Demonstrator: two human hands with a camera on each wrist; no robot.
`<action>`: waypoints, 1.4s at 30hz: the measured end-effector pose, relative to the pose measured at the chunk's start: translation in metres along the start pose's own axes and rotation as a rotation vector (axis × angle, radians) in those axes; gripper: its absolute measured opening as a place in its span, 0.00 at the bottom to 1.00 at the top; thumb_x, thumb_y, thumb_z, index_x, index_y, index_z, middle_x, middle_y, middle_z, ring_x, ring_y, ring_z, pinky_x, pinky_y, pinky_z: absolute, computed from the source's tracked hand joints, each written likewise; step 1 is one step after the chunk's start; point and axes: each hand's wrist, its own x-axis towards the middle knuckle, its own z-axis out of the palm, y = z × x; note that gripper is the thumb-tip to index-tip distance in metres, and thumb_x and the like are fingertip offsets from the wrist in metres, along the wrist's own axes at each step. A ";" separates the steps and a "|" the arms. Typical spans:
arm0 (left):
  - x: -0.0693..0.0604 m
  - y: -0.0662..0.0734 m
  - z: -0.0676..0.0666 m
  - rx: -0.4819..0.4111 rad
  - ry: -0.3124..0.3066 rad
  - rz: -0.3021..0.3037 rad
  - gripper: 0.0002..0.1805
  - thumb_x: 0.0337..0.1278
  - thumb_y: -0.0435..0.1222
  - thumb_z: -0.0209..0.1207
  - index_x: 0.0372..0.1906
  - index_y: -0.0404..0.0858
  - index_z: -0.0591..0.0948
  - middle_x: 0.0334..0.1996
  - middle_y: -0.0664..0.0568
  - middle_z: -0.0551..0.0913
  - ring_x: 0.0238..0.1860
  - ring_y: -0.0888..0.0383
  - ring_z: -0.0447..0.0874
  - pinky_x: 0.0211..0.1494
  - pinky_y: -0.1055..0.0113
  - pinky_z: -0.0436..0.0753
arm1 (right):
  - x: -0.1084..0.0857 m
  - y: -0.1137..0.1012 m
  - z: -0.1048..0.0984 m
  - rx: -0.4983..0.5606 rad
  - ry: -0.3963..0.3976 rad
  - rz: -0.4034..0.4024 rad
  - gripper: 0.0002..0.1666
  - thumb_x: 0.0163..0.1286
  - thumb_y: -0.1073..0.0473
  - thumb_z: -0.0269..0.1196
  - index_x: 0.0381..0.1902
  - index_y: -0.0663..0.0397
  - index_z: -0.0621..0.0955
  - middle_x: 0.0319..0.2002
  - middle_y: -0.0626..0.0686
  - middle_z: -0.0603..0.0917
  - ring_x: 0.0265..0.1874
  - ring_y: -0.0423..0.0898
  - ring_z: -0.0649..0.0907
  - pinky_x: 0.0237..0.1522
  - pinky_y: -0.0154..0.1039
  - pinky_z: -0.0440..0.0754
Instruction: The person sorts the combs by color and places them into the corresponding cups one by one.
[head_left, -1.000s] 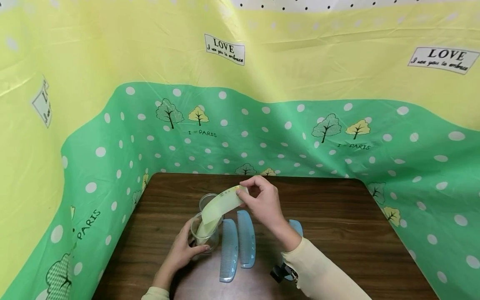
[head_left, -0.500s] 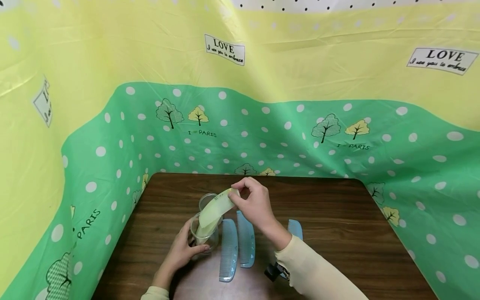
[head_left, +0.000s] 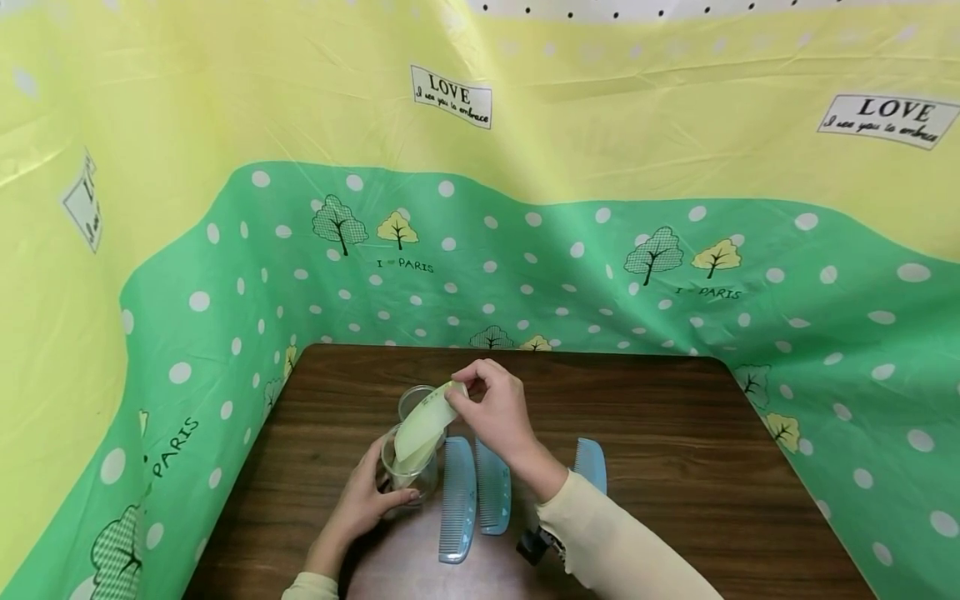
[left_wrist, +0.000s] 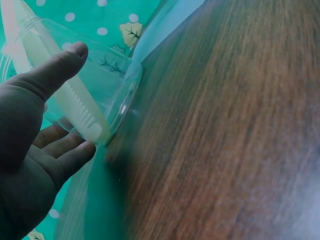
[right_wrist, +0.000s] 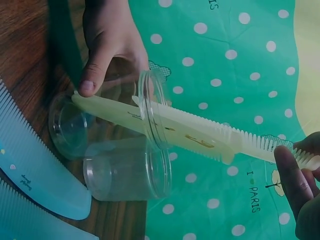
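Head view: a person in cream sleeves [head_left: 618, 537] works at a dark wood-grain table [head_left: 675, 425], seen from above. The left hand [head_left: 366, 498] holds a clear jar [head_left: 425, 487], its thumb on the near side and its fingers curled round the other. The right hand [head_left: 493, 410] pinches one end of a pale green comb [head_left: 420, 427] between thumb and fingers; the comb slants down, its far end in the mouth of the jar. The right wrist view shows a second pale green comb [right_wrist: 107, 110] leaning inside the same jar, its upper end sticking out past the rim. Just behind stands another clear jar [right_wrist: 125, 172]. To the right of the held jar lie two light blue combs [head_left: 457, 500] side by side; a third blue comb [head_left: 591, 465] lies further right, partly hidden by the right forearm. A small black device [head_left: 534, 546] shows at the right wrist. A curtain [head_left: 540, 275], yellow above and green with white dots below, surrounds the table.
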 end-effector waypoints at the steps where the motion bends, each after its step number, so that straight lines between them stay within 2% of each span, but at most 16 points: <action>1: 0.000 0.000 0.000 0.001 -0.001 0.002 0.58 0.37 0.39 0.83 0.77 0.53 0.64 0.71 0.44 0.71 0.69 0.45 0.71 0.71 0.49 0.74 | 0.000 0.000 0.001 -0.003 -0.001 0.002 0.07 0.61 0.66 0.74 0.37 0.54 0.88 0.32 0.47 0.82 0.31 0.42 0.82 0.36 0.46 0.88; 8: 0.000 -0.002 0.000 0.012 0.004 0.004 0.57 0.37 0.40 0.83 0.77 0.52 0.64 0.70 0.44 0.71 0.69 0.46 0.72 0.71 0.48 0.75 | 0.000 0.002 0.009 -0.021 -0.005 0.013 0.07 0.61 0.65 0.74 0.37 0.56 0.88 0.32 0.48 0.82 0.31 0.42 0.82 0.35 0.41 0.88; 19: 0.000 0.000 0.000 0.007 0.009 -0.013 0.56 0.38 0.38 0.83 0.76 0.52 0.65 0.70 0.44 0.72 0.70 0.45 0.71 0.71 0.48 0.75 | 0.000 0.005 0.020 -0.063 -0.021 0.030 0.07 0.61 0.64 0.74 0.37 0.54 0.88 0.32 0.47 0.81 0.30 0.41 0.81 0.35 0.33 0.85; 26: 0.000 -0.001 0.000 0.001 0.014 -0.027 0.56 0.37 0.38 0.83 0.76 0.50 0.66 0.70 0.43 0.72 0.70 0.45 0.71 0.70 0.49 0.76 | 0.000 0.008 0.026 -0.076 -0.042 0.032 0.07 0.61 0.62 0.74 0.38 0.55 0.89 0.30 0.47 0.81 0.30 0.41 0.82 0.34 0.33 0.84; 34: -0.001 0.000 0.001 0.010 0.013 -0.037 0.57 0.36 0.38 0.83 0.76 0.44 0.65 0.70 0.40 0.71 0.72 0.42 0.70 0.71 0.50 0.75 | -0.003 0.010 0.032 -0.117 -0.073 0.033 0.05 0.62 0.60 0.75 0.37 0.50 0.89 0.27 0.45 0.79 0.26 0.39 0.77 0.30 0.32 0.77; 42: -0.001 0.000 0.000 -0.001 0.007 -0.053 0.57 0.37 0.37 0.83 0.76 0.45 0.64 0.71 0.40 0.70 0.73 0.41 0.69 0.72 0.48 0.74 | -0.005 0.016 0.038 -0.132 -0.085 0.018 0.06 0.62 0.59 0.75 0.36 0.51 0.89 0.26 0.45 0.77 0.25 0.38 0.74 0.28 0.32 0.75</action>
